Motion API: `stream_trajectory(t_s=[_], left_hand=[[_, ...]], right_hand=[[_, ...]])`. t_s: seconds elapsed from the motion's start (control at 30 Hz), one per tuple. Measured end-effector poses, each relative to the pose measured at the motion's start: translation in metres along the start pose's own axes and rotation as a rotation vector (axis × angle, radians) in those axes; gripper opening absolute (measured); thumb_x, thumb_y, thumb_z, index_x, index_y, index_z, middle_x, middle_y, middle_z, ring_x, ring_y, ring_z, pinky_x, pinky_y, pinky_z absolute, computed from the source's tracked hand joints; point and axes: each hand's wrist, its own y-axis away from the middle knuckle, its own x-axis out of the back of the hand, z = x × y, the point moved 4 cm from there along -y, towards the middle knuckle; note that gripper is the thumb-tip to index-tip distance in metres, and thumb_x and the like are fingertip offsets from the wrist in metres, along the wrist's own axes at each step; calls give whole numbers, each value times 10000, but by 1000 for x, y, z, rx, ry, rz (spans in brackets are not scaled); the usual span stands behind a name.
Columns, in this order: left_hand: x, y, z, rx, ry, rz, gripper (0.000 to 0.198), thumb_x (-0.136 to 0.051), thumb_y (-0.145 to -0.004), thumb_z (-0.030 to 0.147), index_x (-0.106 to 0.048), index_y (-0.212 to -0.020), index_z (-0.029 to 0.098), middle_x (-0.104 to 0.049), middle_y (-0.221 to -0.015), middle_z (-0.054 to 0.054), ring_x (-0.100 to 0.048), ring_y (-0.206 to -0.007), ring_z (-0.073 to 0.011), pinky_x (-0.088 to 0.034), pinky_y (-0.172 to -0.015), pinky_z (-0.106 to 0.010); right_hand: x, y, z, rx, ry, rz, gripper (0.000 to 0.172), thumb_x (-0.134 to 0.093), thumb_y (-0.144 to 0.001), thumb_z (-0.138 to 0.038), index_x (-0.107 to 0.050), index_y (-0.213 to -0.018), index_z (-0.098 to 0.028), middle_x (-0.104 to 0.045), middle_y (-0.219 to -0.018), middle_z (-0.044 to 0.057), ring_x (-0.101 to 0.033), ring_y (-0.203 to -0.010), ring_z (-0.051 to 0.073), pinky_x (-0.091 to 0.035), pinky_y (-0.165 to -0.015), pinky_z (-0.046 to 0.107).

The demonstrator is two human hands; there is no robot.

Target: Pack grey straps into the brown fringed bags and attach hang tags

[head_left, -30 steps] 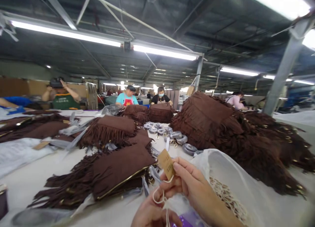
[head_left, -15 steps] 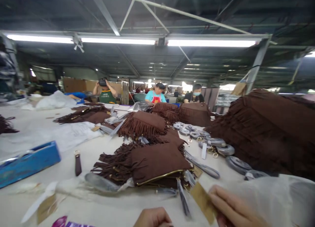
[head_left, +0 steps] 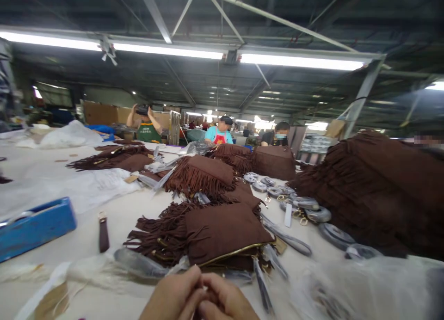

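Observation:
At the bottom middle, my left hand (head_left: 172, 294) and my right hand (head_left: 227, 298) meet, their bent fingertips pressed together. Whatever they may hold is hidden behind the fingers. Just beyond them lies a stack of dark brown fringed bags (head_left: 225, 230) with a gold zip along the near edge. Straps wrapped in clear plastic (head_left: 262, 283) stick out of the stack toward my right hand. Left of the stack, a short brown leather strap with a gold clasp (head_left: 103, 234) lies flat on the white table (head_left: 86, 260).
A blue metal holder (head_left: 38, 230) stands at the left. Coiled plastic-wrapped straps (head_left: 335, 236) run along the right, before a tall heap of brown fringed bags (head_left: 378, 190). Clear plastic bags (head_left: 374, 287) lie at the near right. Three people (head_left: 219, 132) are across the table.
My right hand has come left to meet my left hand. The tan card it was holding at the right is out of sight. My left hand has moved slightly left and up.

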Motion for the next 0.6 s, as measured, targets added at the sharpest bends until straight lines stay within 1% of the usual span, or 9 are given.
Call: stream_trajectory(t_s=[0.07,0.13,0.2,0.23,0.27,0.33,0.43,0.5,0.6], left_hand=[[12,-2,-17,31,-10,40,281,-407,-943,357,-496,-708,231,-602,-645,12,-555,-625,-162,-349,-597,-232],[23,-3,-31,90,-86,114,288,-372,-956,354,-494,-728,228,-595,-678,10,-560,-665,-168,-365,-637,-241],[31,-4,-39,146,-238,180,171,-422,-926,281,-534,-813,218,-630,-820,-19,-581,-797,-196,-384,-724,-268],[32,-4,-41,169,-320,177,86,-475,-884,231,-558,-879,211,-640,-912,-39,-581,-877,-216,-390,-773,-289],[31,-5,-42,186,-393,158,130,-519,-834,182,-574,-950,205,-638,-998,-58,-570,-951,-238,-390,-821,-315],[24,-10,-45,209,-510,104,305,-550,-761,109,-583,-1051,196,-622,-1103,-85,-541,-1035,-278,-383,-889,-376],[12,-21,-54,221,-611,76,302,-447,-801,51,-610,-1015,188,-633,-1068,-103,-537,-1017,-299,-375,-905,-445],[10,-25,-62,234,-564,111,315,-382,-831,28,-624,-955,186,-632,-1018,-116,-544,-994,-302,-378,-902,-467],[17,-20,-66,172,-139,100,219,-463,-880,111,-637,-948,227,-613,-1040,-111,-552,-1032,-296,-428,-891,-441]], right_hand=[[4,-12,-5,91,186,78,134,-550,-810,-265,-658,-845,-193,-614,-661,-14,-556,-588,130,-399,-564,209],[8,-21,-13,197,404,144,122,-540,-799,-201,-616,-703,-196,-581,-620,-26,-529,-593,123,-375,-592,214],[12,-28,-20,246,506,184,156,-529,-823,-199,-597,-683,-201,-570,-620,-32,-514,-604,124,-355,-604,221],[14,-32,-23,245,515,199,170,-519,-846,-212,-597,-696,-202,-570,-628,-33,-511,-610,125,-347,-603,225],[16,-36,-24,234,515,214,192,-504,-871,-231,-593,-704,-202,-567,-634,-33,-509,-615,128,-341,-601,229],[22,-45,-23,209,518,247,238,-483,-899,-275,-568,-690,-198,-550,-637,-29,-499,-621,135,-335,-592,237],[29,-56,-14,188,537,278,283,-468,-899,-318,-518,-647,-202,-539,-645,-14,-507,-639,153,-357,-592,251],[28,-60,-5,187,556,245,303,-460,-900,-357,-519,-639,-215,-566,-645,-4,-542,-643,172,-395,-606,273],[19,-70,3,177,592,225,334,-497,-883,-487,-579,-630,-286,-623,-631,1,-618,-625,220,-468,-592,320]])
